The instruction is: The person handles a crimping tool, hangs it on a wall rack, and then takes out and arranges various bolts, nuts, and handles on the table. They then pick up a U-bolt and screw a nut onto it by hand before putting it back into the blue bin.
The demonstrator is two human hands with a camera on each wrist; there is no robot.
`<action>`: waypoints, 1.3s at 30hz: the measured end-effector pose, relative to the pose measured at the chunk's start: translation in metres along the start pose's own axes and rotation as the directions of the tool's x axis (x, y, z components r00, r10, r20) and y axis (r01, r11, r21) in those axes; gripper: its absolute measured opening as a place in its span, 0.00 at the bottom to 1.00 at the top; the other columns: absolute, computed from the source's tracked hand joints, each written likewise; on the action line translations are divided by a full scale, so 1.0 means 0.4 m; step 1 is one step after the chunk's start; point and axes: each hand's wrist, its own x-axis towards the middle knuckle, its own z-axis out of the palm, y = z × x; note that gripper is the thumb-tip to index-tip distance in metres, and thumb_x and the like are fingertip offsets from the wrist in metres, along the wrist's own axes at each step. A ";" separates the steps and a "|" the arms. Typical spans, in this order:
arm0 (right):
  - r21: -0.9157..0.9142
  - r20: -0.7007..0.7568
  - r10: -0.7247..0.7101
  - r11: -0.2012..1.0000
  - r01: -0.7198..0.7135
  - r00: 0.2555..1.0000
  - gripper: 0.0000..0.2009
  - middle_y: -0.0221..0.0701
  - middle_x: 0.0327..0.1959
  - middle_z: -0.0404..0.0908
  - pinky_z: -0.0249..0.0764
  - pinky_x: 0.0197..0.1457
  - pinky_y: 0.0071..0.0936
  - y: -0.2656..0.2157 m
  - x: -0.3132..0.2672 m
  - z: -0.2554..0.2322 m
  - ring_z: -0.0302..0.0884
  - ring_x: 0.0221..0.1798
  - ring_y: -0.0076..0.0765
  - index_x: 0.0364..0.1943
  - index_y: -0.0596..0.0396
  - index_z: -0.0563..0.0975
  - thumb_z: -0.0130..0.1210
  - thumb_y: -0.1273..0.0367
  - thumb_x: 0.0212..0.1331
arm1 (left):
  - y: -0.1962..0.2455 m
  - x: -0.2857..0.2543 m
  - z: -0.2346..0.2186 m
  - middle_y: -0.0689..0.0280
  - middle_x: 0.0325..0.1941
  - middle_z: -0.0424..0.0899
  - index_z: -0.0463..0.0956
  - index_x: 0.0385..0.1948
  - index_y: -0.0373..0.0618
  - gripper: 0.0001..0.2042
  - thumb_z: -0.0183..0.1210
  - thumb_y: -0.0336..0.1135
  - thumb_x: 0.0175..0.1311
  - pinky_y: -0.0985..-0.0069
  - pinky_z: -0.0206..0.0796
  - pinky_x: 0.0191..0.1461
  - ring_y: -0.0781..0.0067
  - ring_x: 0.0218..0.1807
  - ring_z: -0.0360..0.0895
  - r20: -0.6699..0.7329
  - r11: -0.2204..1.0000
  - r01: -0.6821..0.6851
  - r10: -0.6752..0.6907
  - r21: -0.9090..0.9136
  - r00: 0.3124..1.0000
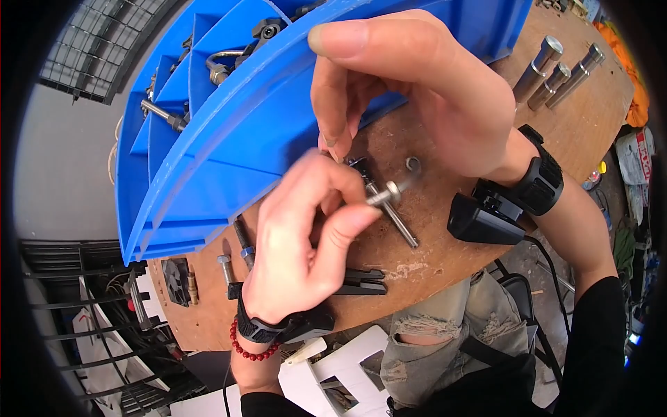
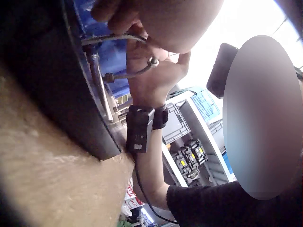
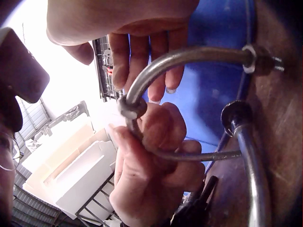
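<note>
My left hand pinches a curved metal tube with hex nuts, blurred at the fingertips in the head view; its bend shows large in the right wrist view. Over it, my right hand hangs with extended fingers, holding nothing that I can see. Whether those fingers touch the tube is unclear. Below the hands, a straight metal rod with a dark round end stands at the tabletop. The left wrist view catches the tube in front of my right hand.
A large blue divided bin with metal fittings leans over the wooden table. Several metal cylinders stand at the far right. Bolts and a small black fan lie at the left edge.
</note>
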 end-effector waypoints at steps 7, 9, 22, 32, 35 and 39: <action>-0.026 -0.017 -0.139 0.990 0.138 0.990 0.14 0.30 0.23 0.83 0.70 0.33 0.22 0.033 0.003 0.003 0.78 0.27 0.21 0.40 0.54 0.86 0.51 0.61 0.68 | -0.008 -0.004 0.014 0.72 0.29 0.75 0.73 0.34 0.39 0.08 0.59 0.33 0.72 0.86 0.59 0.30 0.87 0.28 0.68 -0.292 0.968 0.210 -0.243 -0.139 0.925; -0.040 -0.018 -0.186 0.982 0.185 0.982 0.14 0.31 0.24 0.83 0.71 0.34 0.23 0.042 0.006 0.003 0.79 0.28 0.22 0.41 0.55 0.85 0.51 0.62 0.69 | -0.012 -0.005 0.016 0.72 0.28 0.75 0.73 0.36 0.39 0.07 0.58 0.32 0.72 0.86 0.59 0.30 0.88 0.28 0.69 -0.290 0.955 0.218 -0.271 -0.202 0.918; -0.062 0.030 -0.171 0.983 0.172 0.985 0.15 0.32 0.25 0.83 0.72 0.37 0.24 0.015 -0.007 -0.002 0.80 0.30 0.26 0.41 0.54 0.84 0.50 0.60 0.69 | -0.004 -0.004 0.021 0.73 0.25 0.77 0.72 0.38 0.41 0.08 0.57 0.35 0.74 0.87 0.54 0.22 0.91 0.21 0.66 -0.308 0.953 0.188 -0.257 -0.236 0.916; -0.209 0.188 -0.189 0.951 0.228 0.964 0.21 0.39 0.31 0.84 0.71 0.38 0.27 0.023 -0.002 -0.030 0.82 0.31 0.36 0.59 0.43 0.79 0.39 0.56 0.72 | 0.000 -0.003 0.019 0.74 0.27 0.76 0.74 0.36 0.41 0.09 0.55 0.37 0.75 0.86 0.56 0.29 0.89 0.27 0.65 -0.297 0.970 0.174 -0.219 -0.169 0.930; -0.196 0.198 -0.202 0.951 0.240 0.959 0.21 0.38 0.31 0.84 0.71 0.39 0.27 0.025 -0.001 -0.031 0.82 0.31 0.36 0.58 0.43 0.79 0.39 0.56 0.72 | -0.025 -0.006 0.009 0.74 0.28 0.74 0.74 0.39 0.40 0.13 0.49 0.40 0.78 0.86 0.49 0.24 0.91 0.21 0.60 -0.278 0.990 0.119 -0.136 -0.075 0.951; -0.178 0.195 -0.226 0.949 0.261 0.954 0.20 0.38 0.30 0.84 0.71 0.39 0.27 0.029 -0.002 -0.030 0.82 0.31 0.35 0.56 0.43 0.80 0.39 0.56 0.72 | -0.013 -0.004 0.011 0.73 0.29 0.75 0.76 0.35 0.39 0.15 0.48 0.39 0.79 0.84 0.58 0.34 0.86 0.29 0.64 -0.284 0.985 0.142 -0.164 -0.096 0.945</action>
